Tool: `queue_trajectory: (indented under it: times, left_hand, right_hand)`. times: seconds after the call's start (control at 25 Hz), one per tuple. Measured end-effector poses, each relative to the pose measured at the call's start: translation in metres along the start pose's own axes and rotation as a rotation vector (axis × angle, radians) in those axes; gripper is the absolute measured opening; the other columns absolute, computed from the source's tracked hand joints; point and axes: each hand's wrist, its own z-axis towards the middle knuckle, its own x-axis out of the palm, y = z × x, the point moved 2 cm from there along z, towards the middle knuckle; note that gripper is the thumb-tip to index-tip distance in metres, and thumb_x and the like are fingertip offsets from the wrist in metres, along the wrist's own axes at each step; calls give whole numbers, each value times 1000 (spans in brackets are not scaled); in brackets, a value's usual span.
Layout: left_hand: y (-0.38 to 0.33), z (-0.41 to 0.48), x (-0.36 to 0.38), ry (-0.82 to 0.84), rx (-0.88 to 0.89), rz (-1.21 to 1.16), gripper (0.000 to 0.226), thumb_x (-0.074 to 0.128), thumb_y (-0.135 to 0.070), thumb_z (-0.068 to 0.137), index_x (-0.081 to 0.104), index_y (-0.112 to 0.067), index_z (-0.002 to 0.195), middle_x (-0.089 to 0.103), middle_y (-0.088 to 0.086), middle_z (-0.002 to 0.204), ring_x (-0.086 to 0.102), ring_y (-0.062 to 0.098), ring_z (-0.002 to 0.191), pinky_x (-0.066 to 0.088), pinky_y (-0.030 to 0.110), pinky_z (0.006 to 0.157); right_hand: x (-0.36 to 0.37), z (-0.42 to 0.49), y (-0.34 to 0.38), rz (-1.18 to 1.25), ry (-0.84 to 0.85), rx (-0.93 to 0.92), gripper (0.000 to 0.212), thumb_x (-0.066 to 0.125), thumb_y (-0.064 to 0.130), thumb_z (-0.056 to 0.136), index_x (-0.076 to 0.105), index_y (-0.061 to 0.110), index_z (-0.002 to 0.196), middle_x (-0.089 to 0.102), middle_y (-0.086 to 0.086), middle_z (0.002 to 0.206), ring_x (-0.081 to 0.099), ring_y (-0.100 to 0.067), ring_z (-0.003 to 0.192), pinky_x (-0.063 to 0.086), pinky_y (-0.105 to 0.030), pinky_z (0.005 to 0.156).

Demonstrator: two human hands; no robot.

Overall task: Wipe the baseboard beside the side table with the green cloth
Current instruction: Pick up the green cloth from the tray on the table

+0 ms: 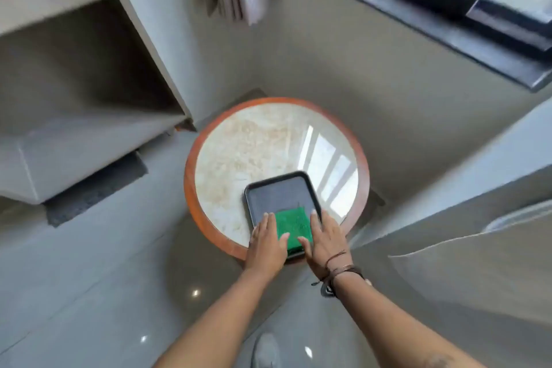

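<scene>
A: Where is the green cloth now?

B: It lies folded in a dark tray, at the near end of the tray. The left hand is flat on the cloth's left edge, and the right hand is flat on its right edge, so the cloth is between both hands.

A: Do the hands grip it?

B: No. Both hands are open with fingers stretched out, palms down. The thumbs point toward each other over the near part of the cloth. Nothing is pinched that I can see.

A: And what is under the tray?

B: The round side table, with a pale stone top and an orange-brown rim. The tray sits on the part of the table nearest to the hands.

A: Anything on the wrists?

B: The right wrist carries dark cord bracelets. Beyond the hands, past the table, the wall meets the floor, but the baseboard is too blurred to tell clearly.
</scene>
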Motion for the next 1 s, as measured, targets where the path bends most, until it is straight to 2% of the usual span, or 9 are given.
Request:
queue_trajectory:
  times: [0.08,0.16,0.4,0.48,0.56,0.64,0.72,0.88,1.0]
  left_hand:
    - [17,32,26,-82,-115,-161,54,54,-26,95,42,-4,143,46,16,149,44,31,138,35,37,114]
    - [25,49,40,-207,-259,-318,42,59,-18,91,54,-2,129,58,17,133,53,33,125,42,38,106]
    - [16,76,59,-263,-580,-392,54,73,-17,79,52,-6,128,47,15,136,51,34,126,40,39,108]
    - [14,80,61,-268,-692,-416,55,75,-15,76,51,-5,125,46,16,135,54,37,121,45,40,101]
    - [15,82,66,-287,-780,-452,59,77,-13,73,50,-3,124,46,18,135,55,39,118,48,40,97]
    - [20,86,70,-310,-802,-472,58,78,-15,71,54,-3,122,55,18,134,58,38,118,49,39,97]
    - [26,86,71,-279,-773,-500,49,77,-19,69,61,-6,114,67,15,124,65,36,111,54,38,94]
    - [29,77,61,-190,-676,-830,26,80,-17,66,60,-9,81,74,15,99,71,29,89,60,41,84]
    - [20,56,38,-151,-504,-1131,22,80,-12,68,63,-13,82,75,8,86,72,23,78,59,30,66]
  right_hand:
    - [31,36,-7,105,27,44,49,43,39,94,48,7,130,50,-19,130,50,-36,121,40,-42,102]
    - [45,63,-10,185,26,148,41,50,38,92,54,5,116,53,-20,120,54,-38,114,43,-43,96]
    - [69,87,-14,384,2,416,63,71,53,73,56,5,112,55,-18,118,57,-37,111,47,-43,93]
    - [71,95,-20,449,79,471,56,75,53,68,58,8,95,59,-15,103,59,-33,97,48,-40,81]
    - [71,102,-23,478,126,453,48,78,50,66,48,14,69,55,-7,80,53,-28,80,41,-34,67]
    - [72,106,-25,482,102,403,49,80,48,65,41,19,58,50,-4,73,51,-28,78,39,-32,66]
    - [73,102,-24,501,41,362,49,80,46,64,39,19,56,51,-8,82,52,-28,81,38,-33,67]
    - [60,85,-15,1106,-52,328,42,82,17,68,40,20,66,51,-12,76,49,-22,71,45,-41,63]
    - [33,67,-16,1399,-82,279,38,80,5,72,45,19,70,58,-13,73,59,-24,68,53,-35,58]
